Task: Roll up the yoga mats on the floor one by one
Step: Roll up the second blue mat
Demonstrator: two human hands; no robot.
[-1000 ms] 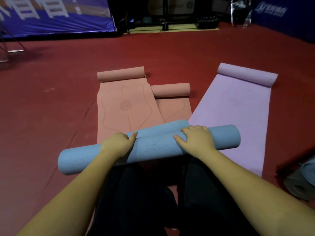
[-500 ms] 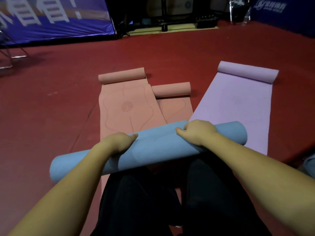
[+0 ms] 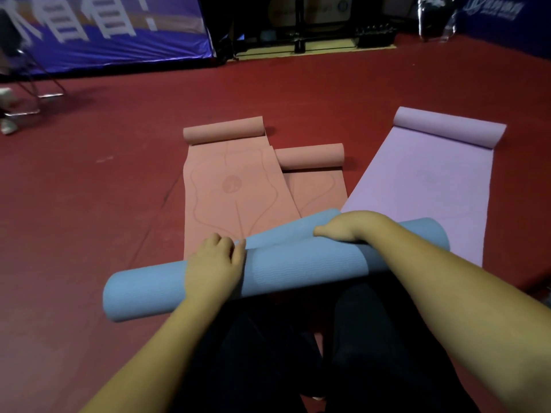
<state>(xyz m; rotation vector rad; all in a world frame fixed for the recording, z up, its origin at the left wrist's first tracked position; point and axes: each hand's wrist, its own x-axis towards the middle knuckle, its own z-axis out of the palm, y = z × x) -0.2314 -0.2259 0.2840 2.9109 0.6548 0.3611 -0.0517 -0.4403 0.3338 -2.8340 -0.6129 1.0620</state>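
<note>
- Blue yoga mat point(image 3: 286, 266), almost fully rolled, lies across my lap area at about 6 o'clock from frame centre, tilted: its left end low at 8 o'clock, right end higher at 3 o'clock.
- A loose flap of the blue mat sticks up at the far side of the roll, between my two hands.
- My left hand point(image 3: 213, 263) sits on top of the roll, fingers curled over its far side, thumb against the flap base; it grips the roll.
- My right hand point(image 3: 343, 229) is curled over the flap's top edge and holds it; fingertips hidden behind the mat.
- Bigger pink mat point(image 3: 232, 186) lies at 12 o'clock from the blue roll, mostly flat, far end rolled.
- Smaller pink mat point(image 3: 313, 180) is just right of it, tucked partly under its edge, far end also rolled.
- Purple mat point(image 3: 423, 186) lies at 2 o'clock, flat, far end rolled; near end passes under the blue roll.
- All on the red floor point(image 3: 89, 219); blue banner point(image 3: 104, 28) at 11 o'clock along the far edge.
</note>
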